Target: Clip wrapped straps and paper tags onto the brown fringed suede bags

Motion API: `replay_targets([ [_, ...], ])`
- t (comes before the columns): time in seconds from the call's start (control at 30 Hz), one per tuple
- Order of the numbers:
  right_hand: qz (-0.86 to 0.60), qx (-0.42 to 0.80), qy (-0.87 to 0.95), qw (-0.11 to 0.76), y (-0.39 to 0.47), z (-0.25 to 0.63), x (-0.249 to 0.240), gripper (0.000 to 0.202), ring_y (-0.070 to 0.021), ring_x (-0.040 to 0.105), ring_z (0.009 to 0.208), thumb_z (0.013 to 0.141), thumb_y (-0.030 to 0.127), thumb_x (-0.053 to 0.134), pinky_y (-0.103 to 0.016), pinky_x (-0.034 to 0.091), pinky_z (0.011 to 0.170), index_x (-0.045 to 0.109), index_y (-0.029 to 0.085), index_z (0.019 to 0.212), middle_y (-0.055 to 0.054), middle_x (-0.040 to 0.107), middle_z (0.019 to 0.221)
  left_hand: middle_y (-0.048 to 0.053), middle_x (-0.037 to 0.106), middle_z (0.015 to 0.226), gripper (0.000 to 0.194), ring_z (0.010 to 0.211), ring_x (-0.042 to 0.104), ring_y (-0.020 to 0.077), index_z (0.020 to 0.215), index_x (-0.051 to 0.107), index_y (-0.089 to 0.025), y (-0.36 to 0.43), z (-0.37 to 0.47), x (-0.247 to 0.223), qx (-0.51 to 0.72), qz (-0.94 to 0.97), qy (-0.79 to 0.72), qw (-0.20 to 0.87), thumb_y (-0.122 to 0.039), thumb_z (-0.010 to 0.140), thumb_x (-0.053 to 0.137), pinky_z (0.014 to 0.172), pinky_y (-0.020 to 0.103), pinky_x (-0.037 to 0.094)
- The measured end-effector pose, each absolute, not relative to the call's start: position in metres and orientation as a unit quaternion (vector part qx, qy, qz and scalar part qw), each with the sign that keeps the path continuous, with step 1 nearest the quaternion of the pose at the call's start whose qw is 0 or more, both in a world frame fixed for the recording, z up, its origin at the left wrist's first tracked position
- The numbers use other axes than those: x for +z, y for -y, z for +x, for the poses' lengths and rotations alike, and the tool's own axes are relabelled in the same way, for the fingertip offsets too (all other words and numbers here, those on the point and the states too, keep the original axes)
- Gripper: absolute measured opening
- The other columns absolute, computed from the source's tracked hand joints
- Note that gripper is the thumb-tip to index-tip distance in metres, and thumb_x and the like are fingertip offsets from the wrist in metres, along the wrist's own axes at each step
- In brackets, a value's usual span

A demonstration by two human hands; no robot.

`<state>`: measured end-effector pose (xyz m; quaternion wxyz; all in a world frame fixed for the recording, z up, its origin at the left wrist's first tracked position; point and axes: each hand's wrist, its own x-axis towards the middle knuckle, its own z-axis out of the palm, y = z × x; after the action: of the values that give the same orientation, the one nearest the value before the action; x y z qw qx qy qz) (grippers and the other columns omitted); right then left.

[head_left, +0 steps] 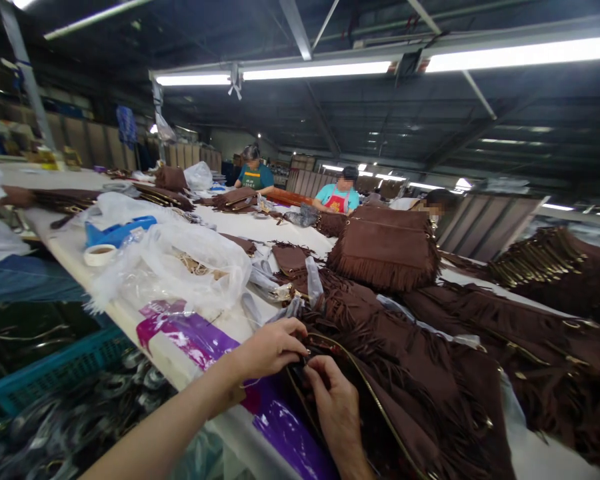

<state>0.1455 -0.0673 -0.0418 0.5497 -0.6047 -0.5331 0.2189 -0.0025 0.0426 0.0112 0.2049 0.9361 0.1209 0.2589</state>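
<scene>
A brown fringed bag (420, 380) lies on the table in front of me, its long zipped opening spread apart and dark inside. My left hand (275, 348) reaches in from the left, fingers bent and pinched at the near end of the opening. Close beside it, my right hand (334, 400) has thumb and forefinger pressed together over the same edge. What both hands hold there is too small and dark to make out. Under my left forearm lies a shiny purple plastic sheet (200, 339).
Fringed bags (385, 247) are piled ahead and right. Clear plastic bags (195, 260), a tape roll (100, 255) and a blue tape dispenser (117, 232) lie left. A blue crate (65, 367) stands below the table's left edge. Several people work around the table.
</scene>
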Motion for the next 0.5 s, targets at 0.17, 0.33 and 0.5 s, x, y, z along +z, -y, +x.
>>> replay_targets([
  [0.17,-0.599,0.194,0.555,0.543,0.07,0.146,-0.041,0.031,-0.0192,0.059,0.061,0.089,0.048,0.056,-0.025,0.048,0.055,0.064,0.02,0.078,0.0,0.062,0.066,0.005,0.059,0.109,0.015,0.098,0.057,0.0177,0.083,0.069,-0.019,-0.035,0.005,0.003,0.244,0.95,-0.148,0.128,-0.02,0.089,0.056,0.088,0.028,0.047],
  [0.33,-0.6,0.122,0.571,0.547,0.07,0.149,-0.04,0.027,-0.0208,0.063,0.074,0.093,0.043,0.056,-0.028,0.051,0.068,0.067,0.019,0.096,-0.004,0.068,0.086,0.006,0.059,0.104,0.015,0.1,0.057,0.016,0.078,0.061,-0.016,-0.034,-0.002,0.009,0.342,0.882,-0.172,0.276,-0.015,0.09,0.052,0.091,0.028,0.046],
  [0.5,-0.545,0.057,0.68,0.488,0.083,0.16,-0.048,0.023,-0.0247,0.065,0.087,0.093,0.04,0.056,-0.035,0.049,0.081,0.072,0.023,0.094,-0.008,0.068,0.097,0.01,0.061,0.11,0.015,0.107,0.057,0.0178,0.08,0.062,-0.016,0.012,-0.014,0.007,0.389,0.846,-0.187,0.312,-0.016,0.09,0.052,0.098,0.027,0.045],
])
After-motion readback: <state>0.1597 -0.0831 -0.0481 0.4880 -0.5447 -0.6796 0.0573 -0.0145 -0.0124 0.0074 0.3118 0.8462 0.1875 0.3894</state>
